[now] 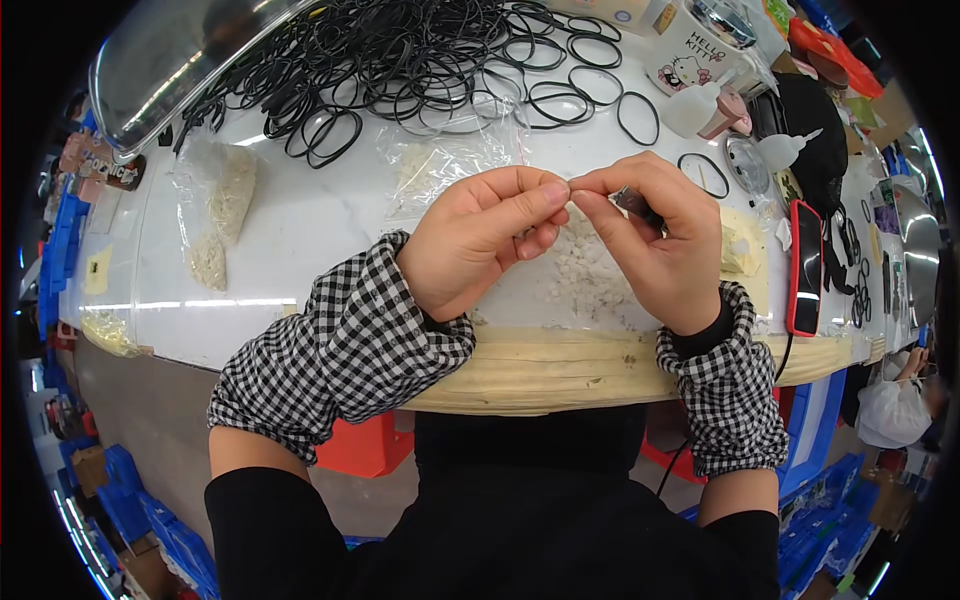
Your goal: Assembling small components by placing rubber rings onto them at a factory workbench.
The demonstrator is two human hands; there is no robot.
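Observation:
My left hand (pixel 485 235) and my right hand (pixel 665 235) meet above the table's front edge, thumb and forefinger pinched on each. Their fingertips touch; whatever sits between them is too small to make out. Tucked in the curled fingers of my right hand is a small dark metal tool (pixel 632 201), its kind mostly hidden. Under the hands lies a loose spread of small whitish pieces (pixel 585 275). Behind my left hand lies a clear plastic bag (pixel 425 165) with pale contents.
Black rubber rings (pixel 400 60) lie heaped at the back, near a shiny metal tray (pixel 190 70). At left stands a clear bag of pale bits (pixel 230 195). To the right are a red-framed phone (pixel 805 265), white squeeze bottles (pixel 690 108) and a white cup (pixel 690 55). Yellowish tape (pixel 560 375) covers the front edge.

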